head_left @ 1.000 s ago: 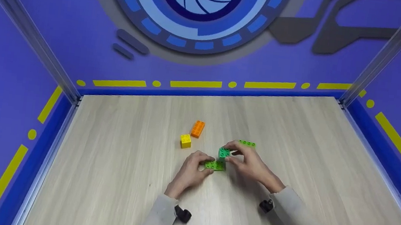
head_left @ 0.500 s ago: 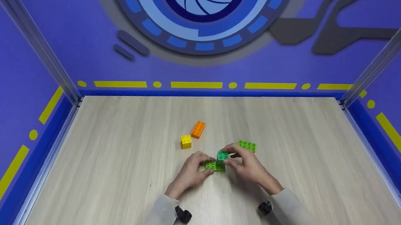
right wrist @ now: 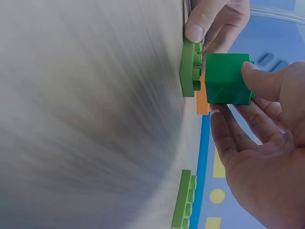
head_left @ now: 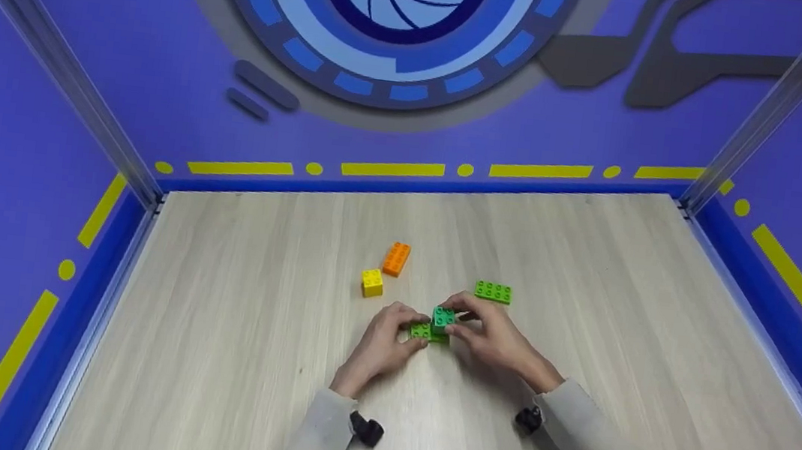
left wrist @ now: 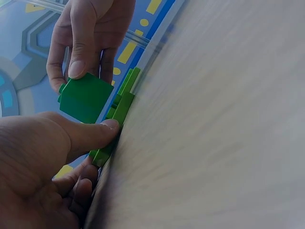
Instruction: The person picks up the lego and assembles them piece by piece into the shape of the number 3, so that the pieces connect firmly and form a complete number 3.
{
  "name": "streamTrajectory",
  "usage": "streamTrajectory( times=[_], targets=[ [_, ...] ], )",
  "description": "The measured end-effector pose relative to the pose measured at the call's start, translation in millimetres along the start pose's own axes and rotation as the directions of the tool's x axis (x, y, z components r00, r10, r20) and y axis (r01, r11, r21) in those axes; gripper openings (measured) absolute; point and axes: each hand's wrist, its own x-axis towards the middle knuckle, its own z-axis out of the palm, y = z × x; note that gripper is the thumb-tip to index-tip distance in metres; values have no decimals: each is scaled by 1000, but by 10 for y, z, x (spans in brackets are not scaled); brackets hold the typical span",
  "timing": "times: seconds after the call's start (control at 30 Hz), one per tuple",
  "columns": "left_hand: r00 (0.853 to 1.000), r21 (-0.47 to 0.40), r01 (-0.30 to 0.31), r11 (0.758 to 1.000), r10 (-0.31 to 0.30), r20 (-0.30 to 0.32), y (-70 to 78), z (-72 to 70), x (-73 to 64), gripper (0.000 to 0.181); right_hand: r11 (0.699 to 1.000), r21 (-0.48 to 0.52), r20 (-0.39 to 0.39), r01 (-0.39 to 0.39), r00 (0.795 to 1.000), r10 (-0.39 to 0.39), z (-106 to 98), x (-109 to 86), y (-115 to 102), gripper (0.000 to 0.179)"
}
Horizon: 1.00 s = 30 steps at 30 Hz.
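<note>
A flat light-green toy building brick (head_left: 421,331) lies on the table, and my left hand (head_left: 384,340) pinches its left end between thumb and fingers. My right hand (head_left: 497,338) grips a dark-green cube-shaped brick (head_left: 442,319) by its sides. In the right wrist view the green cube (right wrist: 228,78) hangs just off the studs of the flat brick (right wrist: 188,69), a narrow gap between them. The left wrist view has the cube (left wrist: 86,98) beside the flat brick (left wrist: 125,105), its studs facing away from it.
Behind my right hand lies a second flat light-green brick (head_left: 494,291). A yellow cube brick (head_left: 372,283) and an orange brick (head_left: 396,259) lie farther back, left of the hands. Purple-blue panels (head_left: 350,140) wall in the wooden table (head_left: 232,311) at the back and sides.
My right hand has moved the dark-green cube down and slightly left, over the right part of the flat brick. The second light-green brick shows more fully. My left hand stays put.
</note>
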Motion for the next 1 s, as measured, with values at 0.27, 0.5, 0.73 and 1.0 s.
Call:
streamTrajectory(
  times=[0.27, 0.5, 0.73, 1.0],
  targets=[
    [1000, -8, 19, 1000, -19, 5, 4, -1, -2, 33, 1000, 5, 6, -1, 1000, 0, 34, -5, 5, 23],
    [1000, -13, 11, 1000, -11, 2, -7, -2, 7, 33, 1000, 11, 8, -27, 1000, 27, 45, -13, 1, 24],
    [1000, -7, 10, 1000, -10, 7, -10, 0, 15, 32, 1000, 13, 27, -3, 1000, 3, 43, -18, 23, 26],
    [999, -13, 31, 999, -31, 11, 4, 1, 20, 34, 1000, 2, 29, -8, 1000, 8, 43, -24, 21, 25]
  ],
)
